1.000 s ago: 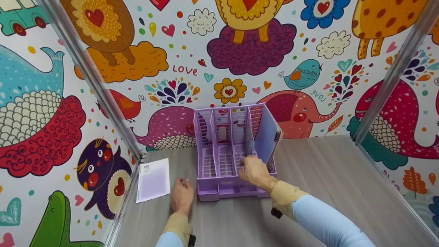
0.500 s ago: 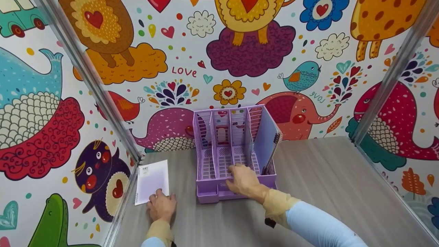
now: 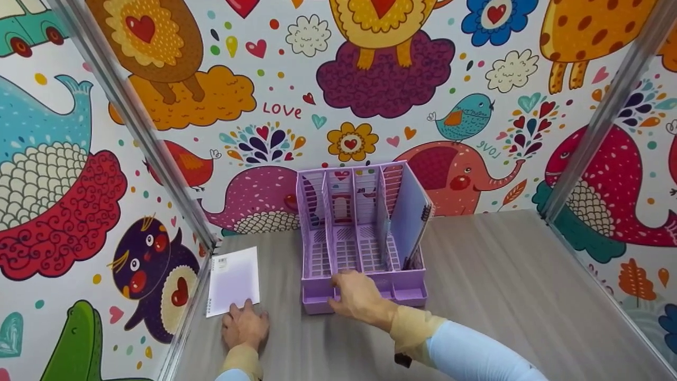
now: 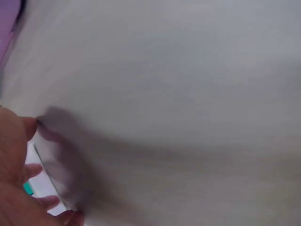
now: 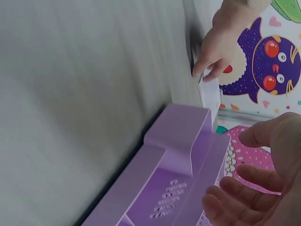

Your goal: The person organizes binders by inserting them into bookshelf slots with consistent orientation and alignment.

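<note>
A pale lilac spiral notebook (image 3: 235,278) lies flat on the table at the left. My left hand (image 3: 244,325) is at its near edge, fingertips right at the border; in the left wrist view the fingers (image 4: 33,170) spread along the notebook's edge (image 4: 43,183). A purple file organizer (image 3: 319,292) with upright slots and small front trays stands in the middle. Over its front trays hovers my right hand (image 3: 362,299), holding nothing; the right wrist view shows its fingers (image 5: 254,175) loosely bent and apart. Blue-covered spiral notebooks (image 3: 411,217) stand in the organizer's rightmost slot.
A patterned wall (image 3: 275,79) rises right behind the organizer. Metal posts (image 3: 151,135) mark the booth's corners. The grey table (image 3: 486,264) extends to the right of the organizer.
My left hand has gone left from beside the organizer to the lilac notebook's near edge. My right hand has moved left and nearer, from the right-hand slots to over the front trays.
</note>
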Demonstrator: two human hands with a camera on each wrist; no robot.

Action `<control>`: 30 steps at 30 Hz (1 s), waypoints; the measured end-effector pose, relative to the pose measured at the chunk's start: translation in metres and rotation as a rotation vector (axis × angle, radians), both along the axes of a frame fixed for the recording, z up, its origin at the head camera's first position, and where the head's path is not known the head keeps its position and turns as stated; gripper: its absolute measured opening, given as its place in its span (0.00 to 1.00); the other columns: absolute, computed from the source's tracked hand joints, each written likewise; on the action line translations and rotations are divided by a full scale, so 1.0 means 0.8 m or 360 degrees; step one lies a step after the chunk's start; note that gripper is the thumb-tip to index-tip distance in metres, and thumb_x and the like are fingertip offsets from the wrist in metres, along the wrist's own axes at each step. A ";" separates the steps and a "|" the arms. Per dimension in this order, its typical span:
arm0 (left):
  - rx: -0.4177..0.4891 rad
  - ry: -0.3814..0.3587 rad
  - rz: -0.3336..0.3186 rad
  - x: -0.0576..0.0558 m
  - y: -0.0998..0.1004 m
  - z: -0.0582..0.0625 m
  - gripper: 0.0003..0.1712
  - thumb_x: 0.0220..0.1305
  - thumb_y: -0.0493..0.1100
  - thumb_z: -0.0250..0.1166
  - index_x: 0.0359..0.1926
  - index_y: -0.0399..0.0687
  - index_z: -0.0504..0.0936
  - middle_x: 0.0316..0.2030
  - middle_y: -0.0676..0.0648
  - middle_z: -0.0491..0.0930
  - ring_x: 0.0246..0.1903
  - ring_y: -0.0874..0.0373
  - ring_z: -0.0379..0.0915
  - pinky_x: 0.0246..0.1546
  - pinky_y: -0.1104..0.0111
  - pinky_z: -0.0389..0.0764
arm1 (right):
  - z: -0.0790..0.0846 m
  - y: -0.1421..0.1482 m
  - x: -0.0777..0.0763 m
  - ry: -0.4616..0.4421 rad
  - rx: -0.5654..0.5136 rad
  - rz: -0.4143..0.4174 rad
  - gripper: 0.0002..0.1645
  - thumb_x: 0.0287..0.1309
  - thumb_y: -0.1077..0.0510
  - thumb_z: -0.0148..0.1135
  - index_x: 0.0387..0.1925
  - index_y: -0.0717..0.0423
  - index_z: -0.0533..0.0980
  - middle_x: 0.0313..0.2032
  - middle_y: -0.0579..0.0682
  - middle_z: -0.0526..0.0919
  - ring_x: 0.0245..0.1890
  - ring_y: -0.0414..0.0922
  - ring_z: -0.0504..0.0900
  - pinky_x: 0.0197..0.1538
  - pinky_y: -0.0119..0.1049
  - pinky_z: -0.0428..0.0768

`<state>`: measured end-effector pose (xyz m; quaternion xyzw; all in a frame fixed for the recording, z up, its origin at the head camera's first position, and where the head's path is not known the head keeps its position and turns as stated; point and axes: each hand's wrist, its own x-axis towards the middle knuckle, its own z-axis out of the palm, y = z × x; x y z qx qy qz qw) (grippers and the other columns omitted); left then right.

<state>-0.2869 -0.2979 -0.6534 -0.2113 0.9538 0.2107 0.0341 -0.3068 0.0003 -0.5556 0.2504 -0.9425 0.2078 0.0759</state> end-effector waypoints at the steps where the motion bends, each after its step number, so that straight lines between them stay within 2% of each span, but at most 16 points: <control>1: -0.0006 -0.0005 -0.0006 0.001 0.000 -0.001 0.42 0.77 0.53 0.63 0.80 0.31 0.67 0.78 0.15 0.57 0.77 0.13 0.56 0.77 0.24 0.64 | -0.001 -0.002 0.002 -0.0008 0.0006 0.0011 0.15 0.54 0.49 0.80 0.39 0.53 0.88 0.33 0.49 0.90 0.33 0.49 0.89 0.36 0.45 0.88; 4: -0.0004 -0.0013 -0.0020 0.002 0.000 -0.001 0.43 0.77 0.53 0.63 0.81 0.30 0.66 0.79 0.15 0.56 0.78 0.13 0.55 0.77 0.23 0.63 | -0.004 -0.006 0.006 -0.0028 0.0022 0.0038 0.13 0.54 0.49 0.80 0.36 0.53 0.88 0.30 0.48 0.91 0.30 0.48 0.88 0.34 0.44 0.87; 9: 0.0029 -0.0054 -0.0035 0.005 -0.001 0.000 0.44 0.77 0.54 0.63 0.82 0.31 0.64 0.81 0.15 0.53 0.79 0.13 0.51 0.78 0.23 0.61 | -0.008 -0.015 0.014 -0.0120 0.0033 0.0076 0.15 0.57 0.48 0.81 0.41 0.53 0.90 0.35 0.49 0.94 0.34 0.48 0.91 0.40 0.43 0.90; 21: 0.0021 -0.0075 -0.0073 0.016 -0.006 0.002 0.45 0.77 0.55 0.63 0.83 0.32 0.64 0.83 0.18 0.52 0.82 0.15 0.49 0.77 0.22 0.63 | -0.015 -0.036 0.027 -0.0084 0.0098 0.0120 0.15 0.56 0.48 0.80 0.40 0.51 0.90 0.36 0.47 0.94 0.37 0.49 0.92 0.41 0.45 0.91; 26: -0.0030 -0.0043 -0.0067 0.027 0.002 0.001 0.43 0.78 0.54 0.63 0.81 0.30 0.66 0.81 0.17 0.55 0.80 0.14 0.53 0.77 0.23 0.64 | -0.019 -0.039 0.030 -0.0075 0.0125 0.0128 0.15 0.54 0.47 0.80 0.39 0.50 0.90 0.35 0.47 0.94 0.36 0.50 0.93 0.39 0.45 0.91; 30: -0.0060 0.0003 -0.0075 0.035 0.012 0.006 0.43 0.77 0.54 0.65 0.79 0.29 0.68 0.75 0.15 0.60 0.75 0.13 0.59 0.72 0.23 0.70 | -0.019 -0.041 0.032 -0.0085 0.0132 0.0131 0.15 0.55 0.47 0.80 0.39 0.50 0.90 0.34 0.47 0.94 0.35 0.50 0.93 0.39 0.45 0.91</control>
